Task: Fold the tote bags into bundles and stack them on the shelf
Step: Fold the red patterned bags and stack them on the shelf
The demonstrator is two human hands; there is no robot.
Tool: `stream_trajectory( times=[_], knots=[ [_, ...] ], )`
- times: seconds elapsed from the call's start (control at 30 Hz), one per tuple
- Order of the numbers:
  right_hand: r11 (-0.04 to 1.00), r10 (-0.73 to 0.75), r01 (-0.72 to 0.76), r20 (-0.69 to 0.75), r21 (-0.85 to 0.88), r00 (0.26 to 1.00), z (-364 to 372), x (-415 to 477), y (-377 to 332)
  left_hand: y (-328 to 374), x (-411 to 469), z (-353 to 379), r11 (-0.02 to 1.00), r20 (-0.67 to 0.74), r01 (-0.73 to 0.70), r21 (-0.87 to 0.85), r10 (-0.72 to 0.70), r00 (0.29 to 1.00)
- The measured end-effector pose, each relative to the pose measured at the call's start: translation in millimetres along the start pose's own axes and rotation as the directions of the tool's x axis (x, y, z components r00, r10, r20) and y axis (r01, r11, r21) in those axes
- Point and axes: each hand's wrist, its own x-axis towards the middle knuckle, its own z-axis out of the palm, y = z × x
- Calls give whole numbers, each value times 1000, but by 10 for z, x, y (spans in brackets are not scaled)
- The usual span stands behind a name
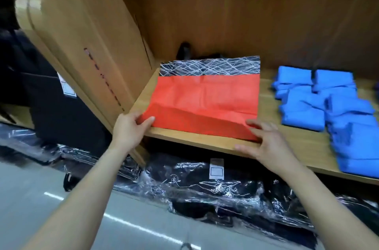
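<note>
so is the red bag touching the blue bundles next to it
Apart. The head view shows a strip of bare wooden shelf between the red bag and the blue bundles.

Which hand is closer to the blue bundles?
Right. The right hand lies on the red tote bag at its near-right corner, beside the blue bundles; the left hand pinches its near-left corner, across the bag.

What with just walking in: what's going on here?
A person works a flat red tote bag with a black, white-scribbled top band on the wooden shelf. The left hand pinches its near left corner; the right hand rests flat on its near right corner. Folded blue bundles lie to its right.
</note>
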Motion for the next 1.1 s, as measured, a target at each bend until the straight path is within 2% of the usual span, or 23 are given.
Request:
stream_trajectory(
  times=[0.07, 0.13, 0.27, 0.33, 0.4, 0.47, 0.5, 0.57, 0.63, 0.7, 0.83, 0.9, 1.0, 1.07, 1.1],
  knots=[
    [999, 49, -52, -169, -11, 984, 106, 38, 27, -51, 119, 22, 994, 20, -64, 84, 63, 998],
    [995, 98, -103, -271, -4, 958, 168, 82, 24, -55, 174, 55, 989, 31, -80, 128, 77, 997],
    [967, 248, -254, -266, 9, 932, 162, 192, -55, -27, 190, 97, 994, -12, -51, 98, 53, 999],
    [951, 304, -310, -251, 16, 919, 141, 238, -83, -6, 192, 100, 996, 2, -82, 40, 82, 997],
    [950, 308, -311, -238, 24, 921, 126, 255, -114, -29, 211, 118, 981, 16, -185, 56, 185, 983],
    [965, 208, -239, -249, -104, 946, 134, 245, -163, -58, 252, 142, 913, 39, -357, 198, 357, 933],
    [967, 122, -168, -232, -193, 965, 147, 239, -194, -91, 281, 167, 848, 93, -453, 274, 446, 890],
    [957, -2, -18, -70, -288, 998, 206, 254, -221, -129, 337, 196, 749, 290, -595, 291, 523, 801],
    [959, -17, 42, 92, -282, 996, 241, 256, -240, -124, 320, 197, 781, 463, -586, 216, 446, 766],
    [954, -39, 72, 120, -291, 992, 229, 242, -222, -152, 318, 167, 800, 534, -564, 205, 391, 749],
    [950, -30, 106, 256, -293, 966, 80, 283, -178, -203, 359, 26, 750, 537, -628, 210, 448, 715],
    [970, -20, 83, 269, -228, 963, 3, 310, -175, -216, 386, -33, 756, 498, -631, 177, 484, 719],
    [983, -21, 70, 281, -167, 960, -82, 258, -189, -245, 419, -110, 758, 473, -648, 69, 548, 690],
    [985, -48, 95, 301, -143, 952, -123, 212, -213, -244, 428, -168, 824, 445, -565, -44, 523, 727],
    [984, -59, 109, 323, -138, 944, -138, 188, -226, -224, 435, -201, 886, 449, -451, -108, 448, 773]
  ],
)
